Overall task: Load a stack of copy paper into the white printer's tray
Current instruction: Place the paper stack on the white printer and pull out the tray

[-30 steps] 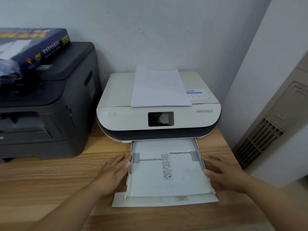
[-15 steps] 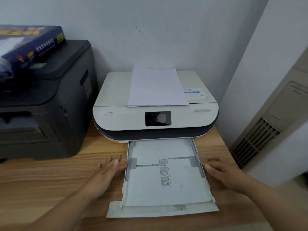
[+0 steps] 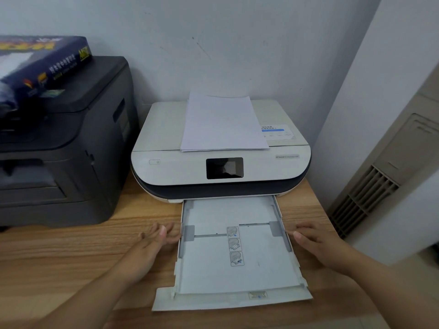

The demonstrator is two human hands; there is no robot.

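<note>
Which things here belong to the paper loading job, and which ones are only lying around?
Belong to the job:
white printer
pulled-out tray
paper stack on the printer's lid
left hand and right hand, open beside the tray

Just lying about:
black printer
blue paper ream on it

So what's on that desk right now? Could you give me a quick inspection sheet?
Surface: wooden desk, bare at the left front.
Job's things: white printer; its tray pulled out, no paper in it; paper stack lying on the printer's lid.
Clutter: black printer with a paper ream on top.
Grips: left hand and right hand open, either side of the tray, holding nothing.
Cables: nothing seen.
Surroundings: wall behind; vent grille at right.
</note>
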